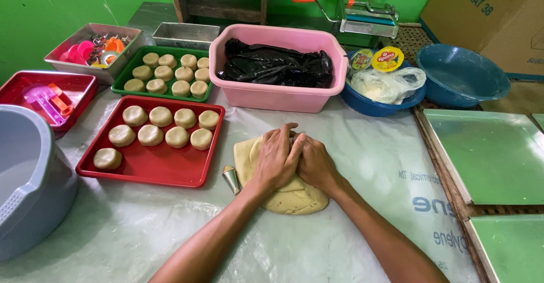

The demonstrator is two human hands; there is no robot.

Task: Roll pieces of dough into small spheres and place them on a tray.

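Pressing down on the dough (pixel 283 195), I have both hands on top of it, side by side and touching each other. My left hand (pixel 276 159) lies flat with its fingers close together. My right hand (pixel 315 163) is curled a bit, and its knuckles push into the dough. Neither hand holds anything; they just lean on the soft lump.

The dough is pale yellow and sits on the sheet (pixel 170 226), right in front of me. A small metal cone (pixel 230 178) lies just beside the dough, on its left.

To the left is a red tray (pixel 164 167) with eight round dough balls (pixel 177 136) in rows. Behind it is a green tray (pixel 126 73) with more balls. A pink tub (pixel 277 96) stands behind my hands, and a black bag (pixel 272 64) is inside it. Next to the tub is a blue bowl (pixel 374 107) with a clear bag (pixel 385 83) and a yellow lid (pixel 387 58). A second, bigger bowl (pixel 462 79) sits farther right. A grey bin (pixel 28 169) is at the far left, near a small red tray (pixel 22 90) with pink scoops (pixel 42 98).
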